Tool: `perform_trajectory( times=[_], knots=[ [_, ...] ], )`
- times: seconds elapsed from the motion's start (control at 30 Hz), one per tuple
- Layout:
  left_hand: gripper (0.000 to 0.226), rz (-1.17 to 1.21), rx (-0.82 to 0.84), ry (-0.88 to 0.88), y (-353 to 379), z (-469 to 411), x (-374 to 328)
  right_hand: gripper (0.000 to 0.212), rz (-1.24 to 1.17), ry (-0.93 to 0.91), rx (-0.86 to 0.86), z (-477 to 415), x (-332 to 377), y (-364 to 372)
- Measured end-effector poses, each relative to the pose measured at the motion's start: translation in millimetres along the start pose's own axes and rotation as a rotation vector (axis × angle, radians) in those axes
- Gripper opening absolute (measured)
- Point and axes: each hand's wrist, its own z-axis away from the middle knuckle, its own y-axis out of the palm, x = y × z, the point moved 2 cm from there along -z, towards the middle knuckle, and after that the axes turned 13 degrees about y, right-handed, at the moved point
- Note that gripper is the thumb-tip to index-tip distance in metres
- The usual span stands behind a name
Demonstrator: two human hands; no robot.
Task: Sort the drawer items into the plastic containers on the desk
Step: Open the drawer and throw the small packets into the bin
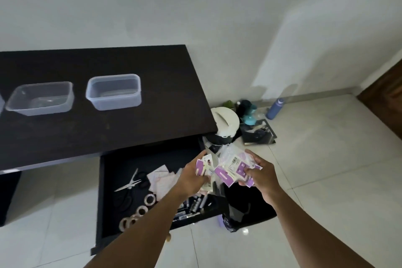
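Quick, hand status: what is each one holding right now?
Left hand: grips a purple-and-white packet.
Right hand: pinches a bundle of purple packets.

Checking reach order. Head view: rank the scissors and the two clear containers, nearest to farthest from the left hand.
1. Scissors, in the drawer, just left of the left hand holding purple packets.
2. Right container, on the desk.
3. Left container, farther left along the desk.

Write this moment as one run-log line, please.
left hand: holds purple-and-white card packets | right hand: holds similar plastic-sleeved packets | black drawer: open | clear plastic containers: empty
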Motion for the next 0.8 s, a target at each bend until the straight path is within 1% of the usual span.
perform_trajectory(
  times=[0.1,0.33,0.43,0.6,0.8],
  knots=[
    [0.082,0.025,0.006,-0.062,47,-23,11,0.061,0.019,0.032,-0.015,-33,-8,-39],
    [0.085,0.075,0.008,-0.186,158,-68,36,0.068,0.012,0.116,-0.092,-98,-34,-136],
    [0.084,0.058,0.009,-0.244,197,-81,47,0.070,0.021,0.158,-0.114,-119,-44,-164],
    [0.081,0.002,-0.017,-0.349,244,-100,95,0.062,0.035,0.230,-0.107,-162,-68,-179],
    [0.070,-0.079,-0.027,-0.496,282,-108,194,0.063,0.127,0.266,-0.117,-242,-140,-171]
  ],
)
